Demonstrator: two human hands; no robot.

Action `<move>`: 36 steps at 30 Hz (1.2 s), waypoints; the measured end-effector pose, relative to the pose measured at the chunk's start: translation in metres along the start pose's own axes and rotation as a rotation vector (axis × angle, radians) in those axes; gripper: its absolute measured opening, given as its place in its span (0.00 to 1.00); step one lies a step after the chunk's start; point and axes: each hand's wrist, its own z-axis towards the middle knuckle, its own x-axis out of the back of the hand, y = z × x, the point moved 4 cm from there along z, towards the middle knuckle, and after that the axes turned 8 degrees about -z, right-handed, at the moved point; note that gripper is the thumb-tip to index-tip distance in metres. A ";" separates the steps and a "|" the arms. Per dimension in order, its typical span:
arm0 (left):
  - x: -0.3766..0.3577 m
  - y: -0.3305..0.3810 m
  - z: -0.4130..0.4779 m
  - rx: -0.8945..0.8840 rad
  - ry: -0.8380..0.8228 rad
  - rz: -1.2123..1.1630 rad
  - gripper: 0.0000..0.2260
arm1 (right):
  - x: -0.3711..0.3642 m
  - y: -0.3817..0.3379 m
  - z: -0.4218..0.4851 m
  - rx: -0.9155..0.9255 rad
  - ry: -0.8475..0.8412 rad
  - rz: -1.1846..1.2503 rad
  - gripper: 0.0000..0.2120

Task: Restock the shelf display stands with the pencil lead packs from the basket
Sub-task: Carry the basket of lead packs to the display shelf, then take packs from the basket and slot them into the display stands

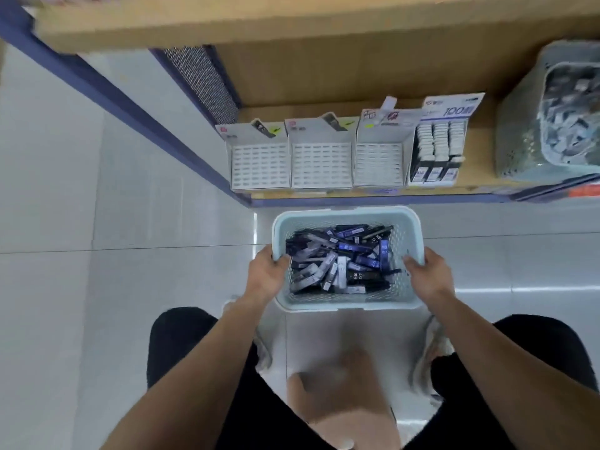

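My left hand and right hand each curl over a side rim of the pale blue basket, gripping it low in front of the shelf; whether it rests on the floor I cannot tell. The pencil lead packs lie in a loose heap inside. They look small, stiff and smooth-cased, so light but probably slippery; I would pinch one across its long flat sides. The perforated basket may flex, so holding both rims suits it. Three display stands on the shelf are empty; the right one is part filled.
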 end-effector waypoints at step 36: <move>-0.196 -0.138 0.137 -0.286 -0.134 0.124 0.26 | -0.188 0.065 0.147 0.487 0.042 -0.420 0.32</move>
